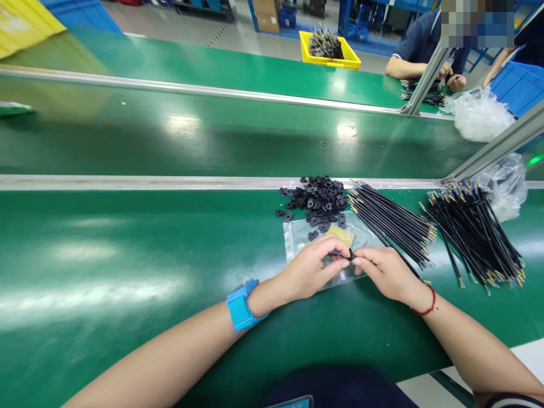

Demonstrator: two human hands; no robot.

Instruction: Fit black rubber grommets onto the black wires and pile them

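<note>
My left hand (312,263), with a blue wristband, is closed in a pinch on a small black part (351,255). A bit of blue wire shows between its thumb and fingers. My right hand (389,272), with a red string bracelet, meets it fingertip to fingertip and pinches what looks like a black cable at the same part; the fingers hide most of it. Beneath both hands lies a clear plastic bag (295,241) with a yellowish label (341,235). Just beyond is a heap of small black parts with holes (321,195). Black cables with stripped coloured ends (393,221) lie beside my right hand.
A second, thicker bundle of black cables (478,235) lies farther right, near crumpled clear plastic (505,187). A metal rail (170,182) borders the green bench. Across it, a co-worker's hands (454,79) work by more cables. A yellow bin (352,56) holds cables.
</note>
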